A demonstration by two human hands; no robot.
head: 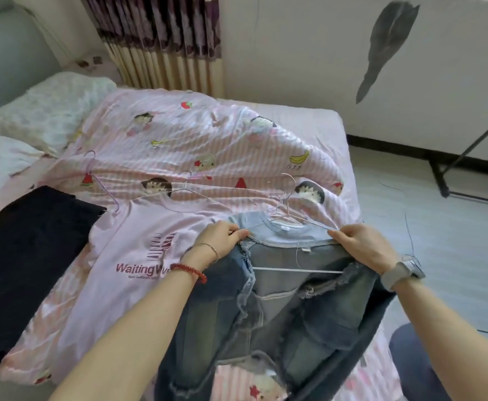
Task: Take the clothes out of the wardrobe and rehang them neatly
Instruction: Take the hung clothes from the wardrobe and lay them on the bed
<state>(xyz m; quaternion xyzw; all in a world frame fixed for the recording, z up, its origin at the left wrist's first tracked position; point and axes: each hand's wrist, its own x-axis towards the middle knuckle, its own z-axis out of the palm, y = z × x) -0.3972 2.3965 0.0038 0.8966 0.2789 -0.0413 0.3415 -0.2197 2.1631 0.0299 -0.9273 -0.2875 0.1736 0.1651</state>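
Observation:
A frayed denim garment (269, 311) lies on the bed in front of me with a thin wire hanger (297, 270) inside it, the bar showing through the open front. My left hand (222, 238) pinches the garment's neckline at the left shoulder. My right hand (361, 244) pinches it at the right shoulder. Under its top edge lies a light blue T-shirt (280, 228) on its own wire hanger. To the left a pink T-shirt (130, 250) with dark red print is spread flat, a wire hanger at its collar.
A folded black garment (25, 250) lies at the bed's left. A loose purple hanger (98, 180) rests on the pink cartoon-print quilt (208, 146). A black rack's leg (451, 175) stands on the floor at right. Curtains and a white wall are behind the bed.

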